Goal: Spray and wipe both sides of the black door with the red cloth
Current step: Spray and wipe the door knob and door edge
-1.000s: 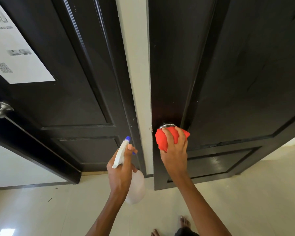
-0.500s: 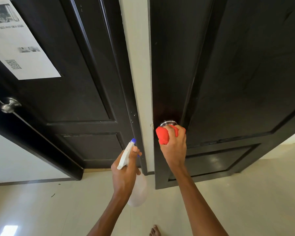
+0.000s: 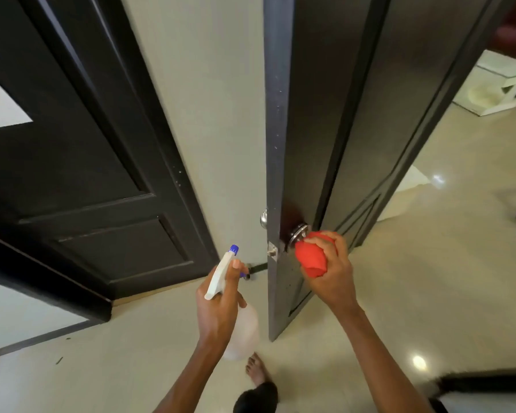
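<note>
Both hands busy: right hand [image 3: 331, 272] clutches bunched red cloth [image 3: 312, 254] at round metal knob [image 3: 298, 232]; left hand [image 3: 221, 305] grips translucent spray bottle [image 3: 242, 332].

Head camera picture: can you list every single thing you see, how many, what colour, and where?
black door: 1, black, middle, swung open edge-on
door knobs: 2, silver, one each side of the door's edge
latch plate: 1, silver, on the door's edge below the knobs
second door: 1, black, left
paper: 1, white, on the second door
wall: 1, cream, between the doors
floor: 1, pale glossy tile, below
red cloth: 1, bunched at the near knob
spray bottle: 1, white with blue nozzle, left of the door's edge
foot: 1, bare, bottom middle
left hand: grips spray bottle
right hand: grips red cloth
</note>
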The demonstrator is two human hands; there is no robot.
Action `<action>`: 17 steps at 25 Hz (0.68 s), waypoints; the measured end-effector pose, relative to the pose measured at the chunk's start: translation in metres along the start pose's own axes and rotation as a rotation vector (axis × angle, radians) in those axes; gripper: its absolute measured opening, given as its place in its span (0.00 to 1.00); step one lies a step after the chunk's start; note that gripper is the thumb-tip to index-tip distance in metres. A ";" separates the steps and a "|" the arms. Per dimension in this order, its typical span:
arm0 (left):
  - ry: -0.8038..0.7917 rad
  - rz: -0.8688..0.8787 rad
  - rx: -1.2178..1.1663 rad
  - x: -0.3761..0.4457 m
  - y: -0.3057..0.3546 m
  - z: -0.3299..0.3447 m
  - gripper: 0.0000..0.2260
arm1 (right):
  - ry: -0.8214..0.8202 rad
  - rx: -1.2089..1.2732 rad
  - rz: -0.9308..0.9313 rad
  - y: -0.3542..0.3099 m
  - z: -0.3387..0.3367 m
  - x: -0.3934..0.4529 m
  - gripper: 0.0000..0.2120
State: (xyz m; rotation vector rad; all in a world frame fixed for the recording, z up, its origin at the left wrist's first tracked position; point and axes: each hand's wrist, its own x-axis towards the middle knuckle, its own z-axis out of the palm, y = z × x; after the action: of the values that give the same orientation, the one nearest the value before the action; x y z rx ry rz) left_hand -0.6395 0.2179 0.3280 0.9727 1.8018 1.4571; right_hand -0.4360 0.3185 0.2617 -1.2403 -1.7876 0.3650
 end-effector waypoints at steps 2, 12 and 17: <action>-0.069 0.016 0.012 -0.022 -0.003 0.006 0.16 | 0.104 0.072 0.053 0.004 -0.038 -0.028 0.29; -0.472 0.109 -0.014 -0.081 0.020 0.075 0.15 | 0.736 0.285 0.544 0.013 -0.181 -0.141 0.30; -0.720 0.130 -0.041 -0.088 0.033 0.129 0.15 | 1.173 0.179 0.683 0.005 -0.233 -0.161 0.29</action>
State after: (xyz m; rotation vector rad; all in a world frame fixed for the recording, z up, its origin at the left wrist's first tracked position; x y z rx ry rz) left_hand -0.4799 0.2153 0.3361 1.3900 1.1921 1.0120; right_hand -0.2319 0.1271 0.3049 -1.4498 -0.3199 0.0979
